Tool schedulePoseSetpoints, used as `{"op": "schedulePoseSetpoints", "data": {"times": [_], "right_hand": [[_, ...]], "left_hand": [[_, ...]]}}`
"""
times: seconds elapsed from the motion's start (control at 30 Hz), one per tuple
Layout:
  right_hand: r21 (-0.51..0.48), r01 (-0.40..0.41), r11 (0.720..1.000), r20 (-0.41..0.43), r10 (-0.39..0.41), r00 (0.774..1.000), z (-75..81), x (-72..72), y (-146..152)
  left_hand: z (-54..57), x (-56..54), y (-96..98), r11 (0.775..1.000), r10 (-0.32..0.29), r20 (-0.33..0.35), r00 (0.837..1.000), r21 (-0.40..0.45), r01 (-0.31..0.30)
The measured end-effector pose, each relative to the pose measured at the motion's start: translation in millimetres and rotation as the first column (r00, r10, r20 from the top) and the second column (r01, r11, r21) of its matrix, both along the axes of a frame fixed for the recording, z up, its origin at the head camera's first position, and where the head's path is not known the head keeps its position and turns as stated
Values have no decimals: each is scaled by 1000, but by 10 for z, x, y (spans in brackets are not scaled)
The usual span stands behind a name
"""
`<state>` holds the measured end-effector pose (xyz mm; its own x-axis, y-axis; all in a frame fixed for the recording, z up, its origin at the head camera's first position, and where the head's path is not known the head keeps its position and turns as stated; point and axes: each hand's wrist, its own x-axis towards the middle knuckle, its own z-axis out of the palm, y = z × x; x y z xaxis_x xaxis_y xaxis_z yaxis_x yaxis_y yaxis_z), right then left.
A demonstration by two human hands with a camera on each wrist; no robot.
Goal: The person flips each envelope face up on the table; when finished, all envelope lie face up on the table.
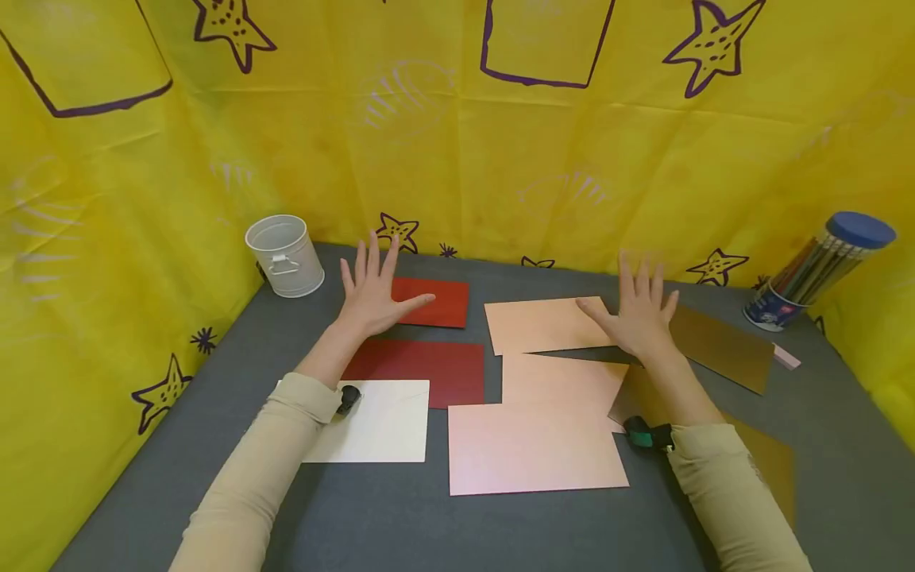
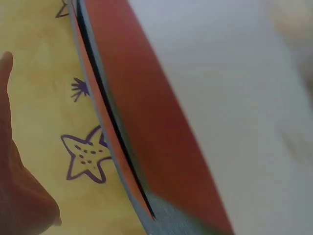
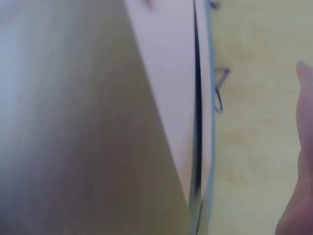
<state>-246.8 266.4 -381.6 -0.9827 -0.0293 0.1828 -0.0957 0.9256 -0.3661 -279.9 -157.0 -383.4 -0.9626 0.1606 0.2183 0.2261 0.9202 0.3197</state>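
Note:
My left hand (image 1: pixel 372 298) is held up with spread fingers, in front of a bright red card (image 1: pixel 446 306); it holds nothing. Likewise raised and spread, my right hand (image 1: pixel 639 318) partly covers a peach card (image 1: pixel 536 327) and is empty. A dark red card (image 1: pixel 453 365) and a white card (image 1: pixel 393 425) lie nearer me on the left. In the middle, a second peach card (image 1: pixel 557 377) is overlapped by a pale pink card (image 1: pixel 536 449). Gold-brown cards (image 1: pixel 729 349) lie on the right, partly hidden by my right arm. Each wrist view catches only a hand's edge.
A white metal bucket (image 1: pixel 296 266) stands at the back left of the grey table (image 1: pixel 457 524). At the back right, a blue-lidded pencil tub (image 1: pixel 775 306) leans beside a small pale pink block (image 1: pixel 787 356). Yellow patterned cloth (image 1: pixel 443 159) hangs around the table.

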Motion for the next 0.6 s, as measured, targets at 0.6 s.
{"op": "schedulePoseSetpoints", "data": {"times": [0.6], "right_hand": [[-202, -364, 909, 57, 382, 923, -79, -306, -982]], "left_hand": [[-119, -7, -877, 964, -257, 194, 947, 118, 238]]}}
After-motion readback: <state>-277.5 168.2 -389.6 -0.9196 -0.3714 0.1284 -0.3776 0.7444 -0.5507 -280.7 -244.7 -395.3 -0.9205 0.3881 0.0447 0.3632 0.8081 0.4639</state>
